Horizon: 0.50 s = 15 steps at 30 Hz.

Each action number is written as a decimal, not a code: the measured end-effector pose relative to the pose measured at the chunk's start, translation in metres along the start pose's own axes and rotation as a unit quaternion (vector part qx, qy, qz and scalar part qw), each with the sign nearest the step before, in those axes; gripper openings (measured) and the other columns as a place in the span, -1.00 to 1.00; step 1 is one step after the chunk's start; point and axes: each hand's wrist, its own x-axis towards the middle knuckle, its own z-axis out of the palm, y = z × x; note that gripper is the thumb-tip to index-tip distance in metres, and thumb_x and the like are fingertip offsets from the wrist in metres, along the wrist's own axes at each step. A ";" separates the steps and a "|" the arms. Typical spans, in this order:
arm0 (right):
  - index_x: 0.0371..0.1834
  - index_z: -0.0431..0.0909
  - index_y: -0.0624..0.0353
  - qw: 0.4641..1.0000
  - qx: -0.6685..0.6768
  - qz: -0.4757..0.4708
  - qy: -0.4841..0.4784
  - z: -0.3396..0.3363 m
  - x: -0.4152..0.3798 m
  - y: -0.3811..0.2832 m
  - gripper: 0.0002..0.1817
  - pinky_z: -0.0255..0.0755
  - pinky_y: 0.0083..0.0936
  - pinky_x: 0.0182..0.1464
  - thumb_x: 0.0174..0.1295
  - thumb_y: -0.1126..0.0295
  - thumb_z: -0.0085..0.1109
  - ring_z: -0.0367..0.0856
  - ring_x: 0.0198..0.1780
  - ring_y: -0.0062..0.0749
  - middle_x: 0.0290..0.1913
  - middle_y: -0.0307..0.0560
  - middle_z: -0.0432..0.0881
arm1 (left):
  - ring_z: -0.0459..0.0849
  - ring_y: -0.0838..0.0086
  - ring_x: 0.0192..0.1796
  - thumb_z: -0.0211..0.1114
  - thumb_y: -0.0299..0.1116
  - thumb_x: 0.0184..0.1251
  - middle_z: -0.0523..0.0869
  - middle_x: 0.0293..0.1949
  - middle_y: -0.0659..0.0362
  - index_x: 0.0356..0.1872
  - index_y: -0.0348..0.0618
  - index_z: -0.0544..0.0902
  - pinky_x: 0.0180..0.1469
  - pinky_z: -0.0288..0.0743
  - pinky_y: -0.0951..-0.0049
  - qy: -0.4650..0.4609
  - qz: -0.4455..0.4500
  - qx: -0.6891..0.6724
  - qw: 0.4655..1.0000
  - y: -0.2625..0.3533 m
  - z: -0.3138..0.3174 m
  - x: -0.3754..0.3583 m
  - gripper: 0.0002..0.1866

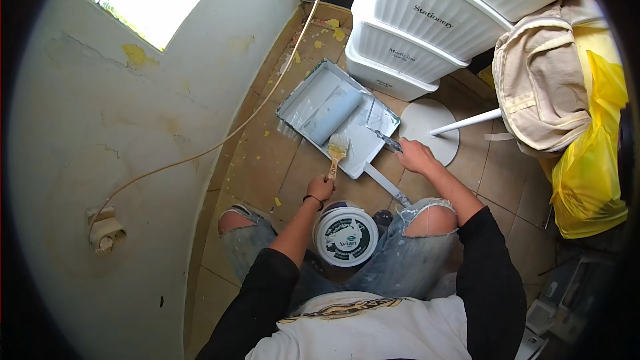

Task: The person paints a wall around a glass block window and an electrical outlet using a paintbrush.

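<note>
My left hand point(321, 189) is closed round the wooden handle of a paintbrush point(338, 149). The brush's pale, paint-coated bristles are at the near-left edge of the paint tray point(291, 102). In my right hand point(417, 157) is a dark, paint-smeared tool handle point(388, 141), reaching over the tray's right side; its kind I cannot make out. A pale blue-grey paint roller point(331, 116) lies in the tray, among wet whitish paint. Between my knees stands a white paint bucket point(346, 237) with a green-and-white label on top.
A paint-smeared strip point(388, 185) juts from the tray toward my right knee. White storage boxes point(407, 47) stack behind it. At right are a white round base point(427, 127) with a pole, a beige backpack point(543, 87) and a yellow bag point(590, 173). A cable point(267, 100) runs down the left wall.
</note>
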 end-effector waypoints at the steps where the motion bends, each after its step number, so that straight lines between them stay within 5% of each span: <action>1: -0.12 0.41 0.29 1.000 -0.001 -0.001 -0.003 0.001 -0.001 0.002 -0.72 0.48 0.08 0.00 0.24 0.30 0.06 0.63 -0.09 0.29 -0.19 0.37 0.65 | 0.68 0.47 -0.48 0.22 -0.23 0.34 0.72 -0.48 0.06 -0.31 -0.37 0.64 -0.40 0.55 0.40 0.020 0.014 0.006 1.000 0.001 0.001 -0.003 -0.69; 8: -0.07 0.39 0.28 0.999 -0.009 0.037 -0.033 0.038 -0.024 0.048 -0.68 0.48 0.08 0.00 0.29 0.25 0.09 0.63 -0.09 0.31 -0.20 0.36 0.65 | 0.67 0.49 -0.51 0.23 -0.25 0.32 0.72 -0.52 0.11 -0.39 -0.33 0.65 -0.40 0.53 0.43 0.006 0.064 0.060 0.996 0.025 -0.012 -0.056 -0.71; 10: -0.03 0.36 0.27 0.997 0.008 0.061 -0.052 0.054 -0.024 0.061 -0.66 0.47 0.09 0.02 0.30 0.24 0.09 0.63 -0.06 0.30 -0.18 0.37 0.65 | 0.77 0.30 -0.39 0.24 -0.17 0.26 0.76 -0.47 0.03 -0.40 -0.29 0.66 -0.26 0.59 0.30 -0.007 0.071 0.078 0.994 0.033 -0.013 -0.070 -0.68; 15: 0.00 0.38 0.26 0.994 -0.047 0.036 -0.087 0.074 -0.013 0.081 -0.60 0.49 0.04 0.00 0.24 0.21 0.16 0.64 -0.04 0.24 -0.15 0.33 0.66 | 0.76 0.31 -0.41 0.27 -0.17 0.24 0.76 -0.48 0.02 -0.44 -0.29 0.66 -0.28 0.59 0.32 0.011 0.083 0.020 0.996 0.053 -0.002 -0.079 -0.68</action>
